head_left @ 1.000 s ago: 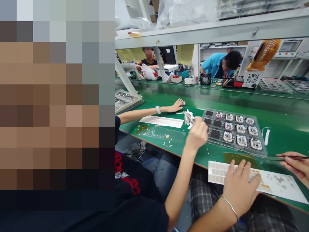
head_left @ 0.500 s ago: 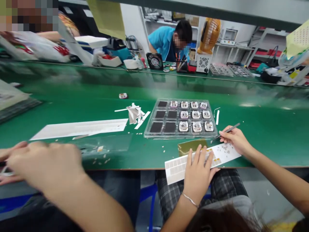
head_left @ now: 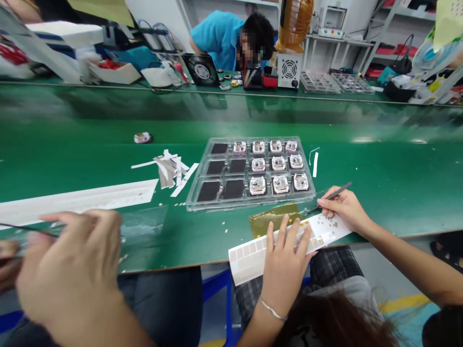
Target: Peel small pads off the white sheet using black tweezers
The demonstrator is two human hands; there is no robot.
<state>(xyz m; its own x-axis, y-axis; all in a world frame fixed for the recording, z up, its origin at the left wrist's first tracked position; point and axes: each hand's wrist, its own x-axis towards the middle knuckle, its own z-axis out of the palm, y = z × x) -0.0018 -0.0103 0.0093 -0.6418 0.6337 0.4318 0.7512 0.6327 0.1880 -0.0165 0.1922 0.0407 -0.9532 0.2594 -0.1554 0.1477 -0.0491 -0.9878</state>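
Note:
My right hand (head_left: 72,270) is large and blurred at the lower left, its fingers closed round a thin dark tool (head_left: 27,229) that points left. I cannot make out the tool's exact kind. Low at the left edge, my left hand (head_left: 7,265) is only partly in view, and its fingers are too blurred to read. Beyond my hands lies a long white strip sheet (head_left: 104,195). A clear film (head_left: 144,226) is on the green table beside my right hand, with small pale bits near it.
A clear tray (head_left: 249,203) holds several small white-framed devices. Paper scraps (head_left: 173,171) and a single device (head_left: 142,138) lie left of it. At right, a co-worker's hands (head_left: 289,262) hold a white label sheet (head_left: 249,270) and dark tweezers (head_left: 334,191). Another person (head_left: 217,38) leans behind.
The view has shifted, so the tray and table items appear further left. My right hand has turned, and the thin dark tool now shows at its fingers. The co-worker's hands keep their pose.

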